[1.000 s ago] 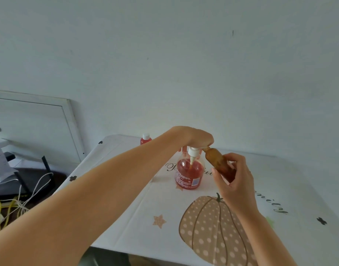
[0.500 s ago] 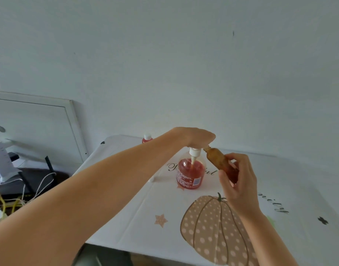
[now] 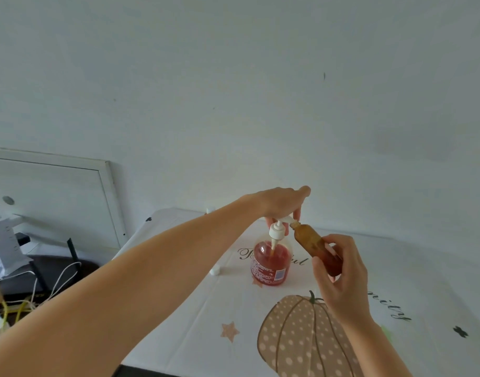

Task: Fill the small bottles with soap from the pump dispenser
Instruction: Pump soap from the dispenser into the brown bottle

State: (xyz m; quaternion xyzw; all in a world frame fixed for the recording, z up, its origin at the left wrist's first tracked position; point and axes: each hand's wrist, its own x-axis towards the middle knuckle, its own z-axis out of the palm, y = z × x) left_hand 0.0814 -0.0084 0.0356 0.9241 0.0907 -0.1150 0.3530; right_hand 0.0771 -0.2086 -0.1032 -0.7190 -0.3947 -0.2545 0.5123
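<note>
A clear pump dispenser of red soap stands on the table. Its white pump head is raised. My left hand rests on top of the pump head, with the index finger straight and the thumb hanging beside the nozzle. My right hand grips a small amber bottle, tilted, with its mouth against the nozzle tip. A small white cap lies on the cloth left of the dispenser. The white top of another small bottle peeks out behind my left forearm.
The table wears a white cloth with a pumpkin print and ends at the wall. Left of and below the table are a white framed panel, a white power tower and loose cables.
The pump head has come up and my left hand has lifted with it, its index finger now straight. The amber bottle stays at the nozzle.
</note>
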